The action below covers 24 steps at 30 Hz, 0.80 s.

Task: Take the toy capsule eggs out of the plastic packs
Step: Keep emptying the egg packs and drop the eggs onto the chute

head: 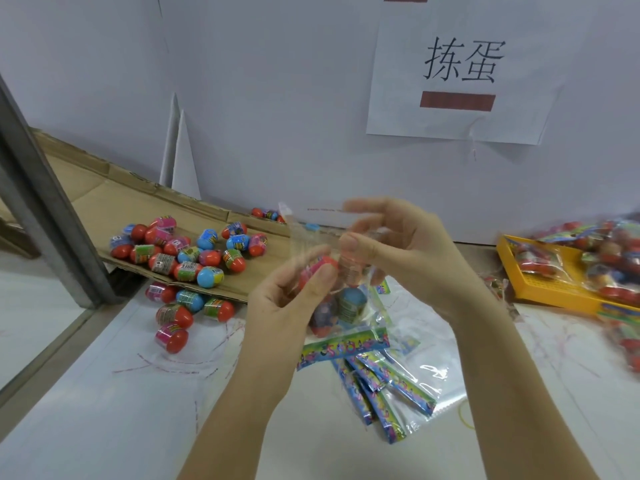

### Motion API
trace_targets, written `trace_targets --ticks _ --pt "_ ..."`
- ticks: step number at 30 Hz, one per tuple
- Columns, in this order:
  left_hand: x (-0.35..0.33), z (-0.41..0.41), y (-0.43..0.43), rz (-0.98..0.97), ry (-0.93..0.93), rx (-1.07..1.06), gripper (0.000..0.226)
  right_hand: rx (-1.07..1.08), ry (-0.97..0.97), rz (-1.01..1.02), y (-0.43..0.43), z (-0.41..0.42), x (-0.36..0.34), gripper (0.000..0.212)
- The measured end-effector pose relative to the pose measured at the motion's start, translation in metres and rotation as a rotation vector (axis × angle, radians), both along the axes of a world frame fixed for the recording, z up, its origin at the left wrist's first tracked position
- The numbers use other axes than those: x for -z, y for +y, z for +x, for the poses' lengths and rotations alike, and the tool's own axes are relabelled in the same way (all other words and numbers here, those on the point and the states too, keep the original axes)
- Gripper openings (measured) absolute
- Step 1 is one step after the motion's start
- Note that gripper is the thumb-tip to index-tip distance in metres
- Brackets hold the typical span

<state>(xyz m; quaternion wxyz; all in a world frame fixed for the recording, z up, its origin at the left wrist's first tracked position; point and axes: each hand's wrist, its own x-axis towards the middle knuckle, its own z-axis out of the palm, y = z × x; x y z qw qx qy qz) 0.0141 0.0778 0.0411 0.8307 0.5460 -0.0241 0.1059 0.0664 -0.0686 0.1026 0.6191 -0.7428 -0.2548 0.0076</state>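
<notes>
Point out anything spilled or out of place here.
A few stray eggs lie off the cardboard on the table, just past its front edge and apart from the main heap. They look to have rolled off. Red scribbles also mark the table.

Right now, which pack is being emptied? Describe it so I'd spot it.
Below the wall's paper sign, find the left hand and right hand. Between them hangs a clear pack with a colourful header strip. Unlike the flat empty packs lying beneath, it bulges with eggs.
</notes>
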Motion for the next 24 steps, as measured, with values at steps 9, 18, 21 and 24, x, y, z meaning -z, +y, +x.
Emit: trace_targets --ticks 9,18,21,24 --pt "0.002 0.002 0.011 0.046 -0.074 0.022 0.064 0.108 -0.406 -0.289 -0.006 -0.008 -0.014 0.018" --pt "0.0 0.002 0.015 0.11 -0.027 0.125 0.057 -0.276 -0.254 -0.993 -0.006 0.003 -0.069 0.045" --pt "0.0 0.001 0.015 0.128 -0.005 0.112 0.07 -0.268 -0.241 -1.046 0.0 0.004 -0.064 0.047" --pt "0.002 0.002 0.013 0.092 -0.008 0.109 0.076 -0.256 -0.22 -0.967 -0.001 0.005 -0.058 0.037"
